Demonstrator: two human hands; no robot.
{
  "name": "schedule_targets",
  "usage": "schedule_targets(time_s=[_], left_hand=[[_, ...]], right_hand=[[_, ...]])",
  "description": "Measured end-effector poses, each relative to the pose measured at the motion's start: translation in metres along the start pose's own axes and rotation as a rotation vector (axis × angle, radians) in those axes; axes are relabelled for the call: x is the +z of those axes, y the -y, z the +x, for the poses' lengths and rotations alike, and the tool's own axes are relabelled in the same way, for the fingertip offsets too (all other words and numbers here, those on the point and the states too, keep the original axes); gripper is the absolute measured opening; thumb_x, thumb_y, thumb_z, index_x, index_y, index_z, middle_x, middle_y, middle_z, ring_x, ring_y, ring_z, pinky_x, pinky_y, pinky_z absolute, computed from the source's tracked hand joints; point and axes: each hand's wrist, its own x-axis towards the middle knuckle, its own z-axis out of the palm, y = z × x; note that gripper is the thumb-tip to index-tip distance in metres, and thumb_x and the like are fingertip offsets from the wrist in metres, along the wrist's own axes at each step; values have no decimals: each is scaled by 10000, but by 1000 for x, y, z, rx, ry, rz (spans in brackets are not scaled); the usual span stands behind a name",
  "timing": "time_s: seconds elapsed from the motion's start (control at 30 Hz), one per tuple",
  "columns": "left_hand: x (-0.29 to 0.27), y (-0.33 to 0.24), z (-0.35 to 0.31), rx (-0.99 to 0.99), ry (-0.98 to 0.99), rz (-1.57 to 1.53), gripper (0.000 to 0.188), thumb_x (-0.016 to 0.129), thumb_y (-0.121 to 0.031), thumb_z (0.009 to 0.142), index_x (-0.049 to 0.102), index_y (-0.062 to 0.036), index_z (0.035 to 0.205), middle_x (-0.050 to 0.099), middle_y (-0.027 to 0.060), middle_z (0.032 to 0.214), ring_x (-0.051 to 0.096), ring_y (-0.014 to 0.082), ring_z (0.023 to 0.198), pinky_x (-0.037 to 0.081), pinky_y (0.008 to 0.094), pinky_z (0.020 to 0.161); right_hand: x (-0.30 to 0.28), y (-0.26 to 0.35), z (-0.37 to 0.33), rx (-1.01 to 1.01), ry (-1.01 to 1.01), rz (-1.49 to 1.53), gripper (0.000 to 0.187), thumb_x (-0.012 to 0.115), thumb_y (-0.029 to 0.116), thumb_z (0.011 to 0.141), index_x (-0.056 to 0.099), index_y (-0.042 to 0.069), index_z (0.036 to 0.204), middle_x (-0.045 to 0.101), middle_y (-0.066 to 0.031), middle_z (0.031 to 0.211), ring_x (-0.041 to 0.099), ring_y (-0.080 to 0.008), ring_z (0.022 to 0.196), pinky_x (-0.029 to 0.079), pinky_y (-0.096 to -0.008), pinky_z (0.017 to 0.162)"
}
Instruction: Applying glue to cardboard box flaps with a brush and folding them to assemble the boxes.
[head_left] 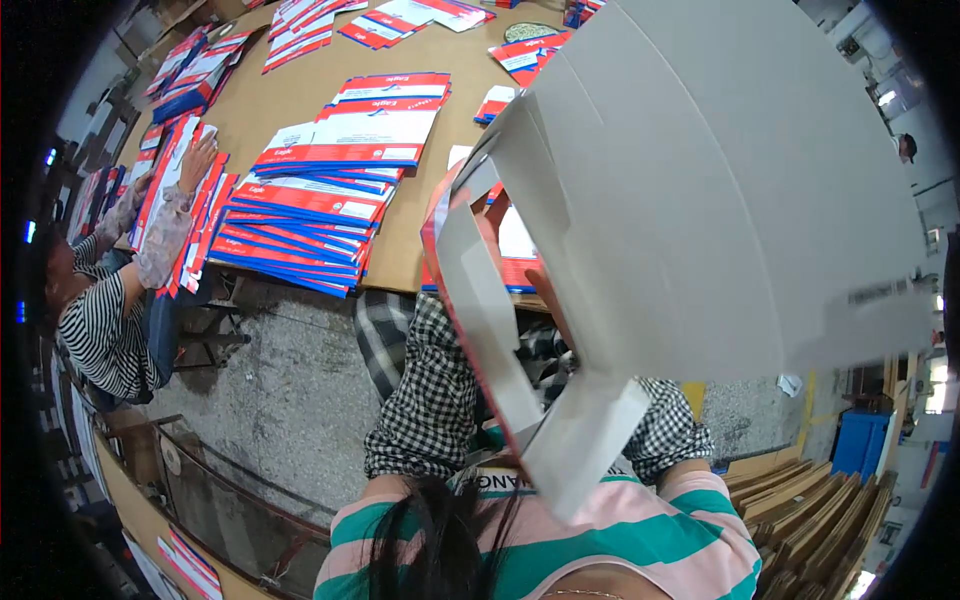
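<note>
Fingers [488,228] are mostly hidden; their grip cannot be told. Left, a fanned stack of flat red-white-blue cardboard boxes [325,190] at the near edge of the brown table [406,235] may slide if bumped. Right, a large, open, grey-lined cardboard carton [670,190] overhangs that edge, obstructing the view; uneven pressure may crease it.

1 head-worn fisheye view, facing down, close to the box [690,200]

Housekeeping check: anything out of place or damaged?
At right, a pale scrap lies on the floor left of the blue bin, like litter. The stacked cartons are unevenly fanned. No clear damage on the held carton.
</note>
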Motion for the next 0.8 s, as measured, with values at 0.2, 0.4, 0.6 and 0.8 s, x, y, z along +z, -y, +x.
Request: schedule_targets(time_s=[0.2, 0.4, 0.6, 0.8], left_hand=[[-15, -8, 11, 137, -64, 145, 317, 522, -150, 809, 518, -29, 1102, 540, 138, 1134, 535, 274, 1006, 416, 411, 889], [-37, -4, 0, 238, -155, 453, 314, 557, -122, 790, 529, -7, 1080, 548, 156, 1106, 543, 269, 982, 421, 390, 880], [-95, 11, -13, 354, -201, 784, 312, 592, -94, 770, 539, 16, 1058, 556, 174, 1078, 551, 265, 958, 426, 370, 870], [-136, 25, -32, 384, -169, 971, 313, 627, -66, 751, 550, 38, 1036, 563, 192, 1049, 559, 260, 933, 431, 349, 861]], right_hand=[[-49, -26, -4, 363, -132, 825, 497, 632, 106, 772, 440, 1, 1218, 537, -105, 1088, 512, -221, 976, 408, -329, 842], [-148, 58, 32, -141, -576, 132, 671, 557, -68, 718, 289, 6, 1328, 412, -66, 1124, 453, -124, 925, 384, -261, 868], [-164, 151, 45, -319, -733, 341, 410, 427, 162, 914, 350, 1, 1283, 506, -128, 1122, 550, -154, 824, 458, -295, 777], [-109, 157, 57, -326, -684, 634, 442, 333, 340, 940, 447, -22, 1165, 572, -126, 962, 536, -138, 701, 457, -254, 645]])
